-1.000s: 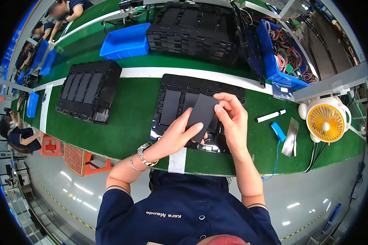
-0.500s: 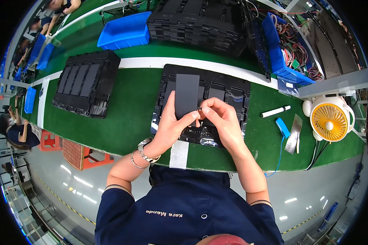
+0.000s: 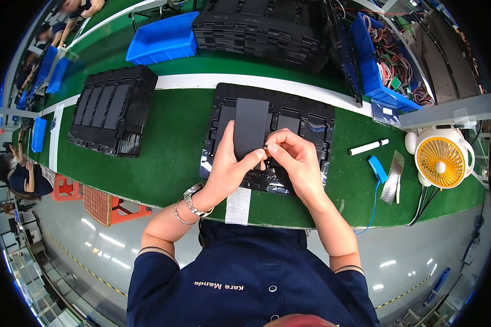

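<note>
My left hand (image 3: 228, 157) grips a flat black rectangular block (image 3: 251, 124) by its lower left side, with the thumb across its near end. At the block's lower right corner, my right hand (image 3: 295, 161) pinches with thumb and forefinger. Something small and dark shows at those fingertips, too small to name. Beneath both hands lies a black moulded plastic tray (image 3: 317, 117), with several dark flat pieces in its slots. My hands hide part of the tray's near half.
A tray stack (image 3: 112, 109) stands left and a bigger stack (image 3: 262, 32) behind. Beyond are a blue bin (image 3: 163, 41) and a blue wire box (image 3: 368, 68). At right lie a white marker (image 3: 368, 147), a blue strap (image 3: 377, 169), a metal strip (image 3: 393, 177) and a fan (image 3: 439, 162).
The view has shifted slightly. Both hands keep nearly the same place on the block, and my right fingertips have moved only a little at its corner.
</note>
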Tool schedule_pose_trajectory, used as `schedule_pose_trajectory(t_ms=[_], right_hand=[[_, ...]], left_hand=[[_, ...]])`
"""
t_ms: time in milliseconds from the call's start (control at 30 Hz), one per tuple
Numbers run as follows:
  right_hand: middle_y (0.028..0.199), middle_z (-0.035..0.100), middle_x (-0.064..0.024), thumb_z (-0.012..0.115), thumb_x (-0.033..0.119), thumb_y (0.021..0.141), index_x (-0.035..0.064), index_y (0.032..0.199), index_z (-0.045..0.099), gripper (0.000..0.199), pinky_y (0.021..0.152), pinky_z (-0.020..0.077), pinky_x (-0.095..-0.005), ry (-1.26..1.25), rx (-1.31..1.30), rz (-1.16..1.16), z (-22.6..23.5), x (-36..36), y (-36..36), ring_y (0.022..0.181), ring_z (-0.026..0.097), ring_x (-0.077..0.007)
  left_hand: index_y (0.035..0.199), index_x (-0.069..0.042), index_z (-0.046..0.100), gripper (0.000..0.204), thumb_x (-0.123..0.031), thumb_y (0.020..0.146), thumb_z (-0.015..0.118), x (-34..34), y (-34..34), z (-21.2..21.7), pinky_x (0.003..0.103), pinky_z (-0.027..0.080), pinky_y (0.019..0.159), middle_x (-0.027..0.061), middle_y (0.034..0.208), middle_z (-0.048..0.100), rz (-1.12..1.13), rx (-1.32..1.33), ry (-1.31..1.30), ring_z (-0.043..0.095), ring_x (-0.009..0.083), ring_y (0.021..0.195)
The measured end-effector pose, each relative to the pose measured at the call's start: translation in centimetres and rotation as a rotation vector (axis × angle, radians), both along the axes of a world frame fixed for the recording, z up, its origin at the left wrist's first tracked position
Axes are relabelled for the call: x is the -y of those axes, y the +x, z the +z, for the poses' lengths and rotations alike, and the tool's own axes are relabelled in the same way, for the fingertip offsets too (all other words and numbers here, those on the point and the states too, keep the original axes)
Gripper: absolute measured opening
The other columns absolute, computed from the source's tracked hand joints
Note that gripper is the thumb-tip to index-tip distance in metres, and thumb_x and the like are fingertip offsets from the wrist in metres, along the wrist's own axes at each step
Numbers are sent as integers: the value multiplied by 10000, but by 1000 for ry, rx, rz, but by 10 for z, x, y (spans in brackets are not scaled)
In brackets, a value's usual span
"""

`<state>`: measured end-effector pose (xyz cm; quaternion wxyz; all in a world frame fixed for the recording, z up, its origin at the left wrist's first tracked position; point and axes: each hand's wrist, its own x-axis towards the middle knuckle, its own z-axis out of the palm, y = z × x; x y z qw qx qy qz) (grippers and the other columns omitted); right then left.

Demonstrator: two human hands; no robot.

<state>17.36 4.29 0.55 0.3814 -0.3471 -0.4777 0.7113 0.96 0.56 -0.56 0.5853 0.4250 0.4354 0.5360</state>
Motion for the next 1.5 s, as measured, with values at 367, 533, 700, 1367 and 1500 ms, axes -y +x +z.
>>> schedule_pose_trajectory(t_ms=[367, 533, 700, 1367, 1500], right_hand=[[931, 566, -29, 602, 58, 941, -42, 925, 626, 104, 782, 477, -252, 130, 142, 3, -10, -4, 3, 865, 574, -94], [1025, 629, -59, 570, 182, 972, -18, 1154, 595, 272, 872, 486, -308, 263, 103, -161, -4, -11, 1, 919, 595, -149], [801, 608, 3, 602, 195, 959, 3, 936, 615, 193, 676, 446, -232, 197, 273, -111, -5, -10, 10, 744, 534, -55], [785, 591, 8, 535, 38, 938, 26, 1199, 598, 269, 711, 445, -225, 199, 247, -92, 8, -19, 23, 770, 512, -50], [715, 556, 14, 560, 1, 897, 16, 1114, 604, 222, 611, 377, -217, 370, 413, -242, 3, -46, 59, 651, 434, -56]], left_hand=[[1305, -11, 361, 457, -24, 904, 578, 2, 0, -2, 251, 507, 618, 65, 907, 582, 40, -282, 25, 608, 122, 733], [1220, -45, 458, 290, -260, 1035, 396, -3, -11, 15, 195, 361, 459, 2, 674, 488, -212, 495, -408, 453, 67, 484], [1162, -43, 502, 414, -387, 1055, 299, -1, -12, -9, 165, 242, 368, -61, 539, 360, -719, 952, -617, 308, 13, 385], [1095, -40, 549, 199, -189, 1019, 441, 5, -5, 2, 245, 423, 542, 31, 717, 562, -127, -634, 66, 536, 108, 583], [1064, -50, 600, 169, -174, 958, 556, -10, -18, 5, 344, 484, 727, 104, 930, 623, 63, -879, 369, 607, 266, 850]])
